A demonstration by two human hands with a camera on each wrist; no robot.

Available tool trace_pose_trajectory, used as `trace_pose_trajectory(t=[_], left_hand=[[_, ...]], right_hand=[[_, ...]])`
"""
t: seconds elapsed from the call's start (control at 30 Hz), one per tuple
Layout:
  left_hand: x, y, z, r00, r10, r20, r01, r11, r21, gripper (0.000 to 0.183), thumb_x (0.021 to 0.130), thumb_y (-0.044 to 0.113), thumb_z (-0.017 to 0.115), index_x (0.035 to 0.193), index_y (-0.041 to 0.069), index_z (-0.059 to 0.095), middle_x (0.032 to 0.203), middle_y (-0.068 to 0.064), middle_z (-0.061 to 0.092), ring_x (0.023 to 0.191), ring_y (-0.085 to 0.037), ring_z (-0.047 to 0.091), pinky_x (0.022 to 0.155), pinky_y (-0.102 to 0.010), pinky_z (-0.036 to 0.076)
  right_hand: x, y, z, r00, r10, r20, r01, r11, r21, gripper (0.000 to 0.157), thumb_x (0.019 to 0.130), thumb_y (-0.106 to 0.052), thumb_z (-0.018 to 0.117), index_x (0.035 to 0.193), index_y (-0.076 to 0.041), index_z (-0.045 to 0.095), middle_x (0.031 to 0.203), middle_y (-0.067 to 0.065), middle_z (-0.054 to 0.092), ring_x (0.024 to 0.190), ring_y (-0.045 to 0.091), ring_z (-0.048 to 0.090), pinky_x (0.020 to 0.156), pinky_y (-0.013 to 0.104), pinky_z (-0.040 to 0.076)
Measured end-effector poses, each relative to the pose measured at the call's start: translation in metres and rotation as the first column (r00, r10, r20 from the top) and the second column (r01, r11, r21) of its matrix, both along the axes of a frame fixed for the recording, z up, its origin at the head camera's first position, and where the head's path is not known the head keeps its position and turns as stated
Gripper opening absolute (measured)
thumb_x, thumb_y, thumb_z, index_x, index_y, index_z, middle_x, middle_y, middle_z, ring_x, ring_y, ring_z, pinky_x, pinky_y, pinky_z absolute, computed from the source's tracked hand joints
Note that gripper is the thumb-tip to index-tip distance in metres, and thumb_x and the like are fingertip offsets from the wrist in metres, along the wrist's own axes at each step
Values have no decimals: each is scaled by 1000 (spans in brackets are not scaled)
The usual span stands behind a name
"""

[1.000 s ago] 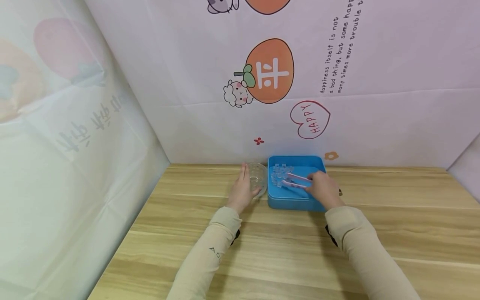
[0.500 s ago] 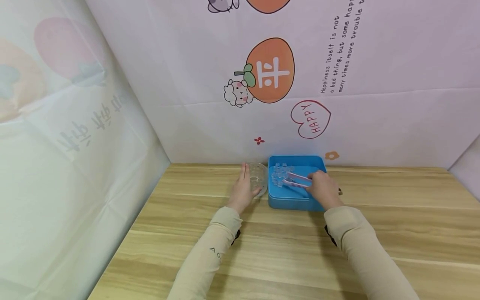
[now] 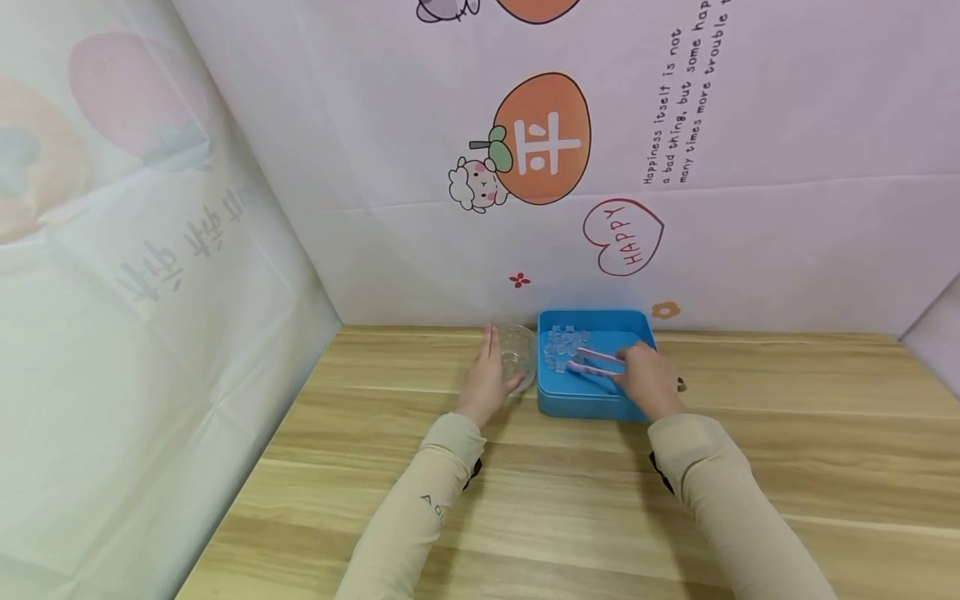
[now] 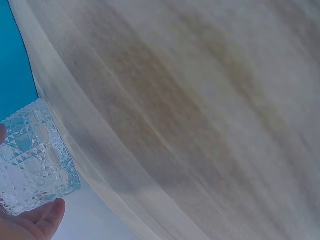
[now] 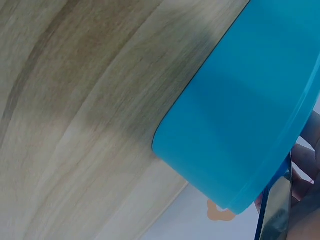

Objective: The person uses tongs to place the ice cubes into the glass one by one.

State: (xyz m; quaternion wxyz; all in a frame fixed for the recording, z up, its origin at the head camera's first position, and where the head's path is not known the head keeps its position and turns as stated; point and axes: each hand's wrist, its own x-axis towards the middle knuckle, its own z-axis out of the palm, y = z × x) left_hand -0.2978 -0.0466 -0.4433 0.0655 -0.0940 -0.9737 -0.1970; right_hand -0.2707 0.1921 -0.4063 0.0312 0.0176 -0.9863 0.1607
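Observation:
My left hand (image 3: 483,385) holds a clear patterned glass (image 3: 517,354) from its left side, thumb at the near side and fingers at the far side. In the left wrist view the cut pattern of the glass (image 4: 37,157) shows between thumb and fingers. My right hand (image 3: 647,379) reaches over a blue box (image 3: 592,407) and grips pink tongs (image 3: 600,356). The tips of the tongs, spread apart, are at a heap of clear cubes (image 3: 558,343) in the left part of the box. The right wrist view shows the box's outside wall (image 5: 225,115); the tongs' tips are hidden there.
The glass stands close against the box's left side, both near the back edge of the wooden table (image 3: 555,508). A white printed sheet (image 3: 405,250) rises right behind them. A shiny dark-edged piece (image 5: 277,205) sits beside the right hand in the right wrist view.

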Motion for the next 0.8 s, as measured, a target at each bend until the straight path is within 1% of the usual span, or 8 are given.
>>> trace_pose_trajectory(t=[0.07, 0.17, 0.27, 0.5, 0.63, 0.8], left_hand=[[0, -1, 0, 1000, 1, 1, -1, 1000, -3, 93, 86, 38, 67, 151, 1, 11, 161, -12, 11, 118, -28, 58, 88, -33, 53], [1, -1, 1, 1000, 1, 3, -1, 1000, -7, 94, 86, 38, 67, 152, 2, 11, 161, -11, 10, 113, -27, 60, 82, -32, 54], [0, -1, 1, 1000, -1, 0, 1, 1000, -7, 94, 86, 37, 68, 151, 2, 11, 161, -11, 10, 110, -26, 61, 80, -31, 54], [1, -1, 2, 1000, 0, 1, 0, 1000, -3, 93, 87, 37, 67, 151, 1, 10, 161, -11, 10, 114, -26, 60, 84, -31, 54], [2, -1, 3, 1000, 4, 9, -4, 1000, 1, 93, 87, 37, 67, 152, 2, 10, 161, -11, 10, 114, -27, 60, 83, -32, 54], [1, -1, 1, 1000, 7, 9, -7, 1000, 0, 93, 87, 38, 67, 152, 2, 10, 161, -10, 10, 111, -27, 61, 82, -31, 54]], right_hand=[[0, 0, 0, 1000, 0, -8, 0, 1000, 3, 37, 83, -14, 71, 113, 6, 65, 105, 25, 60, 90, 36, 60, 71, 48, 53], [0, 0, 0, 1000, 1, -17, -1, 1000, 8, 36, 83, -14, 71, 113, 6, 65, 103, 25, 59, 84, 35, 59, 67, 46, 52], [0, -1, -1, 1000, 3, -6, -3, 1000, 8, 36, 84, -14, 70, 113, 6, 65, 103, 25, 59, 85, 35, 59, 67, 46, 52], [0, -1, -1, 1000, 5, 20, -5, 1000, -3, 35, 85, -14, 69, 114, 4, 65, 107, 24, 59, 88, 35, 59, 68, 46, 53], [-1, -1, -1, 1000, 3, 12, -3, 1000, -12, 34, 85, -13, 68, 114, 4, 65, 107, 24, 59, 87, 35, 60, 66, 45, 53], [-1, -1, -3, 1000, 1, -7, -1, 1000, -7, 32, 84, -13, 69, 112, 4, 66, 105, 24, 60, 86, 35, 60, 65, 43, 53]])
